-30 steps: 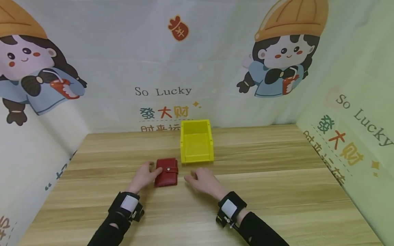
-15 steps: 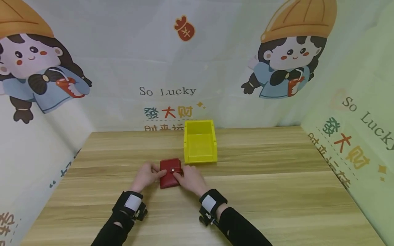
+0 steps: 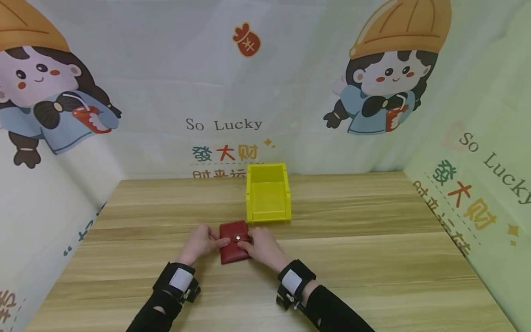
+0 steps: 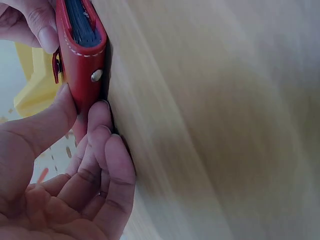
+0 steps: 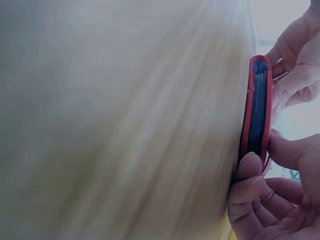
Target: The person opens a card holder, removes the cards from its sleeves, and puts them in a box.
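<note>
Wooden table, both hands clamped on red wallet, fingertips half hidden beneath.

The head view looks forward and down from above the worktop, taking in both hands and the backdrop. Each wrist view sits low and very close, skimming the wood sideways from opposite sides. All three share the red wallet; the yellow bin edges into the left wrist view.
</note>
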Demonstrator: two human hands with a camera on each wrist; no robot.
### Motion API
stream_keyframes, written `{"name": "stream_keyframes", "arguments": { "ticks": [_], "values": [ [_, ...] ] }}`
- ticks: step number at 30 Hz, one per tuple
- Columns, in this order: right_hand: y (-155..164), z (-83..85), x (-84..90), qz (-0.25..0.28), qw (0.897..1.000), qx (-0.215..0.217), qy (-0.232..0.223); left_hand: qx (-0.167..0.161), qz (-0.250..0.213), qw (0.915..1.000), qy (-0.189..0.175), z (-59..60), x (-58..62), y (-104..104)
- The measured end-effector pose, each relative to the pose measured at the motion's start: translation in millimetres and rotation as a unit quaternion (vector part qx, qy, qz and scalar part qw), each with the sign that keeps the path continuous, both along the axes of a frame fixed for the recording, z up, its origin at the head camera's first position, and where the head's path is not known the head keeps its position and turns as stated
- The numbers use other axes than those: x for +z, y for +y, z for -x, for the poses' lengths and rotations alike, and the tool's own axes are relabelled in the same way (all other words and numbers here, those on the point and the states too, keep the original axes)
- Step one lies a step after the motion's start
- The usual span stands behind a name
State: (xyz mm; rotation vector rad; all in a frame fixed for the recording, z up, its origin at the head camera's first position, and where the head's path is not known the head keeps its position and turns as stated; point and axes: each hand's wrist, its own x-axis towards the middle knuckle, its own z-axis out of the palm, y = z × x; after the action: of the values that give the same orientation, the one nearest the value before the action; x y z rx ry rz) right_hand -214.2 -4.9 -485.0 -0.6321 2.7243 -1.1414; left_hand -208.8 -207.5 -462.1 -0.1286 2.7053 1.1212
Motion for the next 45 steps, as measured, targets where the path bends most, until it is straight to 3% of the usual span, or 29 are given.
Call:
{"name": "stream_keyframes", "arguments": {
  "ticks": [7,13,19,28,34,45],
  "values": [
    [25.0,-7.8,-0.7,0.018,1.0,0.013,-0.02,-0.017,-0.015,0.9998,0.0,-8.7,-0.2,20.0],
    [48.3,-16.3,1.6,0.037,0.997,-0.008,-0.066,-0.028,-0.031,0.9991,0.006,-15.8,-1.2,38.9],
    [71.0,-23.0,4.4,0.07,0.988,-0.036,-0.134,-0.042,-0.051,0.9978,-0.002,-21.6,-5.0,58.0],
    [99.7,-26.0,3.9,0.122,0.975,-0.012,-0.186,-0.091,-0.083,0.9924,0.005,-28.3,-8.2,78.7],
    [113.8,-28.3,4.6,0.121,0.974,-0.013,-0.192,-0.116,-0.056,0.9916,0.012,-32.9,-8.2,89.3],
    [135.4,-37.3,5.1,0.131,0.974,-0.007,-0.187,-0.149,0.05,0.9855,0.063,-38.1,-9.8,107.2]
  ]
}}
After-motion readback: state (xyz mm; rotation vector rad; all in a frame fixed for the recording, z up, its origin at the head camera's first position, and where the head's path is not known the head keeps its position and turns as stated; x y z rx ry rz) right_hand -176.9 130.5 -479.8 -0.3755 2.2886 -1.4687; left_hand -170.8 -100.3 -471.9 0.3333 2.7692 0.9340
